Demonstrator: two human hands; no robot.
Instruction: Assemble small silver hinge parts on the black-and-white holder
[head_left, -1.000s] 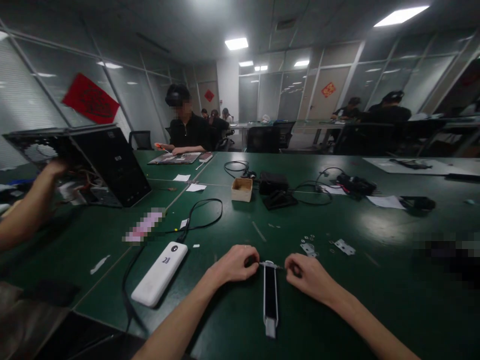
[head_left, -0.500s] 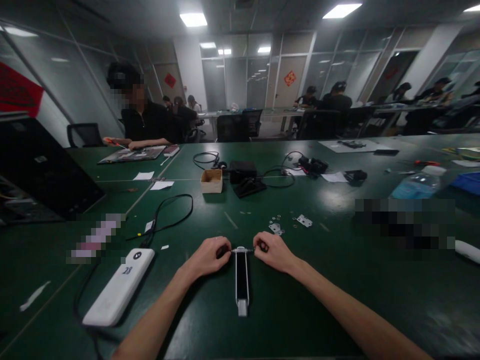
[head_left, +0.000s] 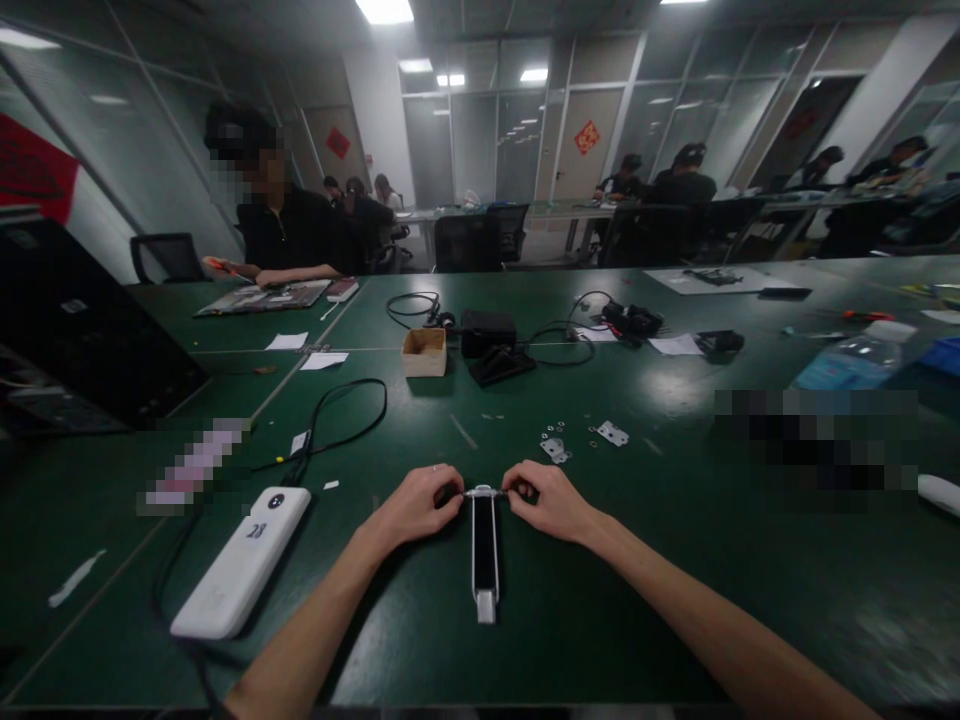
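Observation:
A long, narrow metal frame (head_left: 485,545) with a dark middle lies on the green table (head_left: 570,620), pointing toward me. A thin rod crosses its far end. My left hand (head_left: 426,503) pinches the rod's left end, and my right hand (head_left: 546,500) pinches its right end. Both hands are closed, with curled fingers. Beyond my right hand lie a small metal bracket (head_left: 555,450), another plate (head_left: 613,433) and several tiny rings.
A white power bank (head_left: 244,560) with a black cable lies left. A small open box (head_left: 424,353) and a black adapter (head_left: 487,333) stand ahead. A bottle (head_left: 855,360) is at right. Across the table a person (head_left: 285,235) handles an orange tool.
The view has tilted slightly downward, so the far room sits a little differently. My hands stay at the rod's ends, with the right hand slightly closer to the frame.

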